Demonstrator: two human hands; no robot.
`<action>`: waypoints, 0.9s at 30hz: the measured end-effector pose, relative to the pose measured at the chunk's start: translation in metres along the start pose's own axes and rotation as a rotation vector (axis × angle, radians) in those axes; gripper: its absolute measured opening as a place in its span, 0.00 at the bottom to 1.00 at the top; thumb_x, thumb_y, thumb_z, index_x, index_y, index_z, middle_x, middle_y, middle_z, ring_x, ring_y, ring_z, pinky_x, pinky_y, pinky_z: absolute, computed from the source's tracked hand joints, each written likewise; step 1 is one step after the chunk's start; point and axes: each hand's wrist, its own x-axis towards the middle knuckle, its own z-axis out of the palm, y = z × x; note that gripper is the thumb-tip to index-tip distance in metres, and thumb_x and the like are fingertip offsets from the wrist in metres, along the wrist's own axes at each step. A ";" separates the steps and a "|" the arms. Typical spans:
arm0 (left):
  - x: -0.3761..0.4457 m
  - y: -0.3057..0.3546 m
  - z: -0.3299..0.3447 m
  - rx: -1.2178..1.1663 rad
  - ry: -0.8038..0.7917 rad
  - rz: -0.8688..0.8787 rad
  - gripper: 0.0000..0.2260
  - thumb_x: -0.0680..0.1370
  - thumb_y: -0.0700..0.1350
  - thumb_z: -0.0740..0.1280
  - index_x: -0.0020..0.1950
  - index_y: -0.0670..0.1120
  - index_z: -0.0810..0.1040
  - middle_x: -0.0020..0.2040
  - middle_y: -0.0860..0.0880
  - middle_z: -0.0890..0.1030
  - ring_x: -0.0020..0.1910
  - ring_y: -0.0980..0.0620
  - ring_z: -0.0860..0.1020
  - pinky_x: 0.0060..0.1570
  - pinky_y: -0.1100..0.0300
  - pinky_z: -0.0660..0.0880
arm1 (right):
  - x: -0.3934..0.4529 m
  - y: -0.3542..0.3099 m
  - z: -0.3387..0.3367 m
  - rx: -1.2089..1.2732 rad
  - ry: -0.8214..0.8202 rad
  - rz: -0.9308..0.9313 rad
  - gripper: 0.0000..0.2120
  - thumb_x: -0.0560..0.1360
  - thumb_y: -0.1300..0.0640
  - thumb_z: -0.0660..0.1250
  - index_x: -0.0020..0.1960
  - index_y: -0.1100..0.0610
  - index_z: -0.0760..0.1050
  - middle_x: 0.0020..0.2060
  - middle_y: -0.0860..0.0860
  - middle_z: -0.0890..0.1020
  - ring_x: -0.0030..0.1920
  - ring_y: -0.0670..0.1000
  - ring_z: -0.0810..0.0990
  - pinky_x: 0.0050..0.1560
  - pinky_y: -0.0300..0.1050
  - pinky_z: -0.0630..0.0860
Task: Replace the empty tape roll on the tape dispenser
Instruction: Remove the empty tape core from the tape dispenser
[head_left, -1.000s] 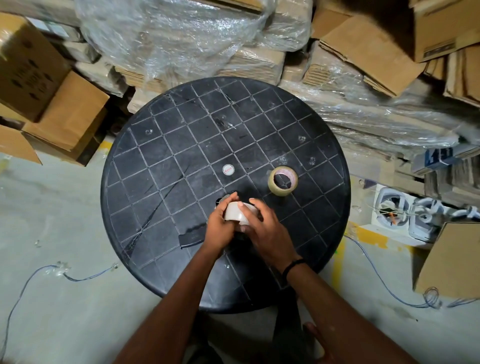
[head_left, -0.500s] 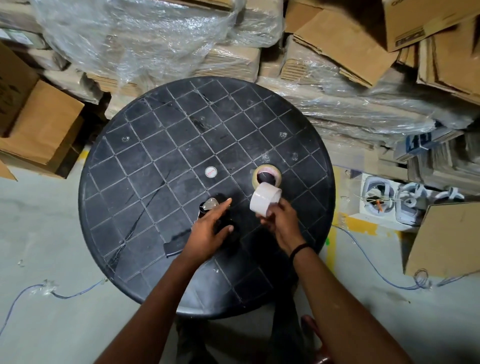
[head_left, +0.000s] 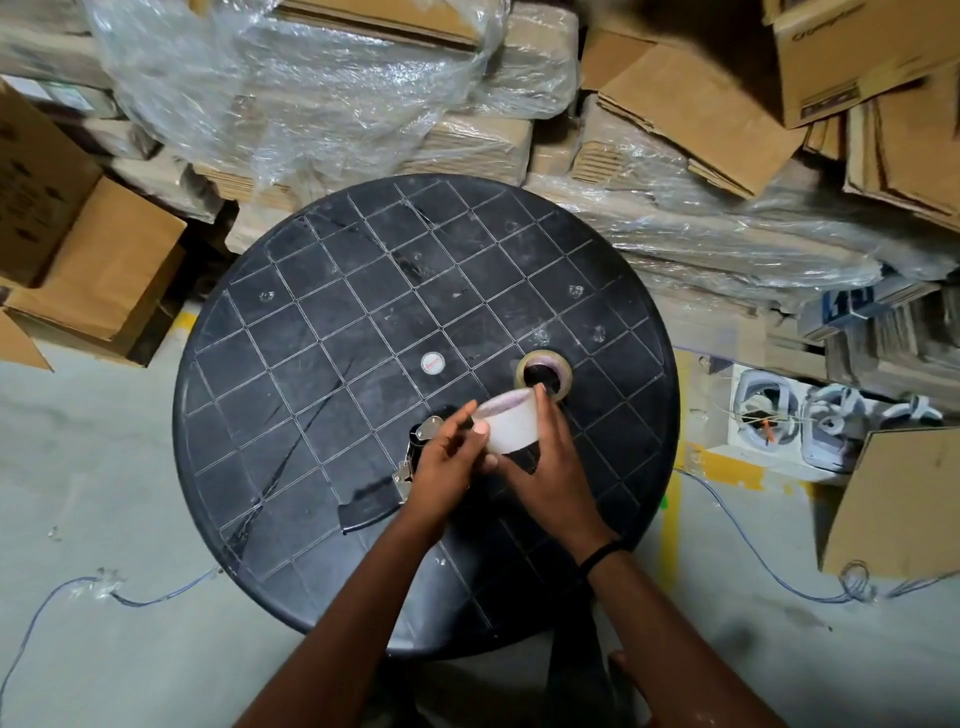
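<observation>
Two hands' fingers (head_left: 480, 430) around white tape roll (head_left: 509, 425), dispenser (head_left: 415, 452) just left

Two bare forearms, no sleeves in view. Left hand (head_left: 447, 457) and right hand (head_left: 550, 467) bare, without rings or gloves. Thin black band (head_left: 602, 552) worn around right wrist.

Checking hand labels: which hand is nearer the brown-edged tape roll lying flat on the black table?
Right. The right hand reaches just beside the brown-edged tape roll; the left hand sits farther left.
</observation>
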 end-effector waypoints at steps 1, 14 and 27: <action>-0.003 -0.001 -0.001 -0.056 -0.032 -0.035 0.18 0.81 0.48 0.66 0.71 0.54 0.74 0.54 0.48 0.82 0.46 0.52 0.79 0.48 0.57 0.79 | -0.003 -0.004 -0.001 -0.053 0.032 -0.063 0.46 0.73 0.48 0.74 0.81 0.55 0.50 0.80 0.51 0.57 0.79 0.45 0.55 0.78 0.46 0.58; -0.042 0.018 -0.003 -0.135 0.012 0.162 0.27 0.73 0.36 0.75 0.70 0.46 0.72 0.61 0.46 0.83 0.58 0.50 0.82 0.55 0.58 0.79 | -0.029 -0.047 -0.009 -0.392 0.135 -0.434 0.16 0.78 0.54 0.70 0.62 0.59 0.76 0.76 0.60 0.64 0.76 0.58 0.63 0.73 0.57 0.65; -0.042 -0.012 -0.006 1.014 -0.091 0.575 0.27 0.81 0.58 0.60 0.80 0.56 0.58 0.82 0.51 0.54 0.79 0.53 0.58 0.75 0.54 0.63 | -0.023 -0.002 -0.004 -0.530 -0.028 -0.369 0.17 0.71 0.54 0.66 0.58 0.58 0.76 0.79 0.58 0.59 0.76 0.60 0.61 0.73 0.47 0.62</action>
